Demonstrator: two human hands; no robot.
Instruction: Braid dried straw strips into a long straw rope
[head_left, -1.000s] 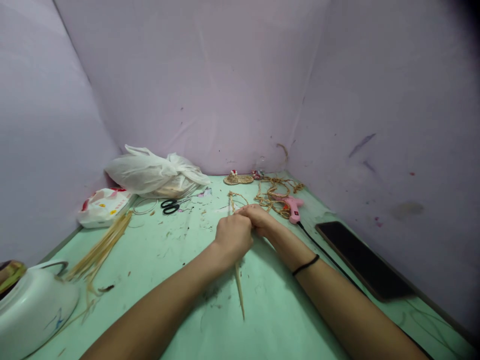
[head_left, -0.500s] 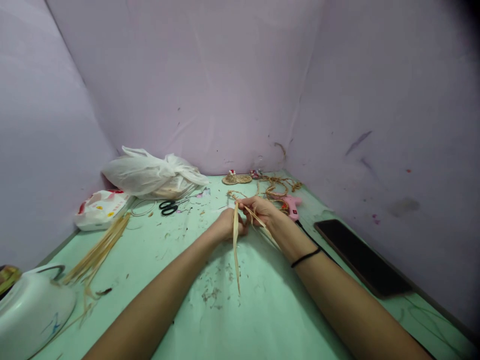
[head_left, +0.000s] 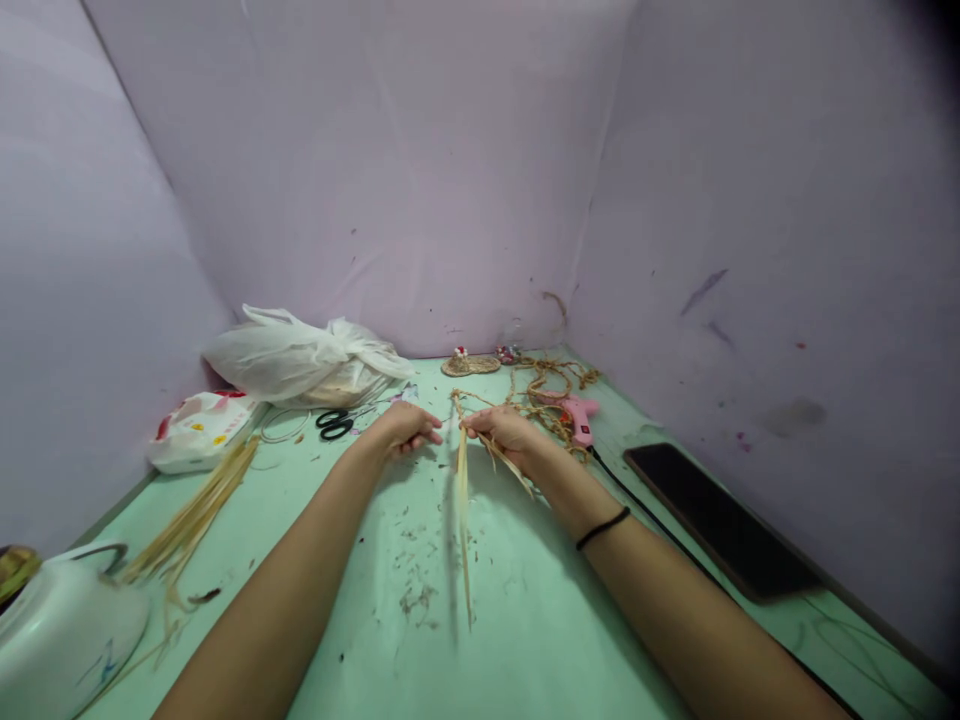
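Note:
My right hand (head_left: 501,432) pinches a cord of dried plant fibre near the middle of the table. Above the fingers its twisted part (head_left: 457,402) runs toward the back. One long pale fibre strip (head_left: 463,520) hangs toward me, and shorter ends stick out under the palm. My left hand (head_left: 409,428) is held apart, left of the cord, its fingers partly stretched toward it with nothing visible in them. Behind the hands lies a small woven piece (head_left: 471,367) with a red and white ornament. Black-handled scissors (head_left: 334,424) lie left of my left hand.
A pink glue gun (head_left: 579,418) and coiled braided cord (head_left: 551,380) lie right of centre. A phone (head_left: 720,520) rests along the right wall. At left are a white bag (head_left: 300,355), a tissue pack (head_left: 204,430), loose fibre strips (head_left: 199,505) and a white pot (head_left: 75,630).
My left hand has let go and moved left, away from the fibre cord. My right hand keeps its pinch. The pale strip now hangs freely between the hands.

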